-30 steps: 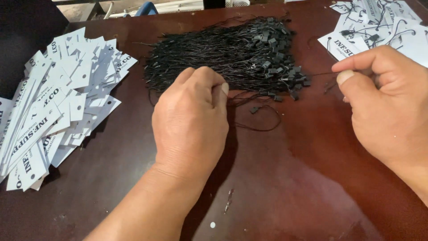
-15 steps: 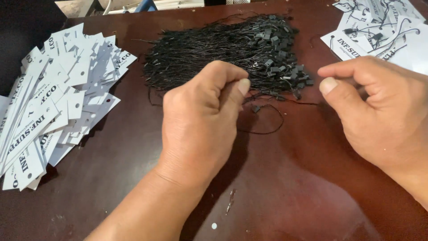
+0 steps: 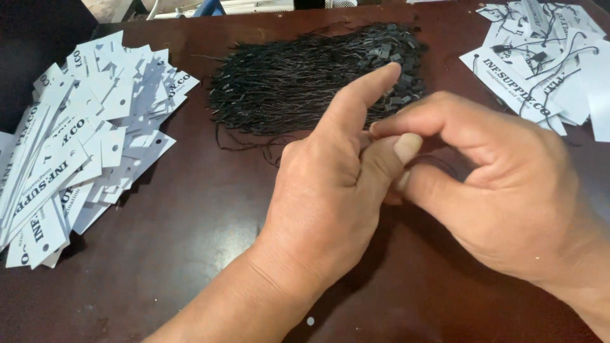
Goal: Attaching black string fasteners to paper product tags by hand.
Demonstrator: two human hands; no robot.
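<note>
Dark brown wooden table (image 3: 190, 241), scuffed, with a few pale specks near the front edge; nearest, left hand (image 3: 330, 197) and right hand (image 3: 495, 190) pressed together at centre, fingertips pinched narrow on a thin black string (image 3: 445, 160), mostly hidden between them, left forefinger lifted. Likely feather-light, limp and slippery; best nipped at an end, between thumb and forefinger. Just beyond, a tangled bundle of black strings (image 3: 305, 82), prone to snagging; far left, fanned white paper tags (image 3: 82, 152); far right, strung tags (image 3: 540, 63).
</note>
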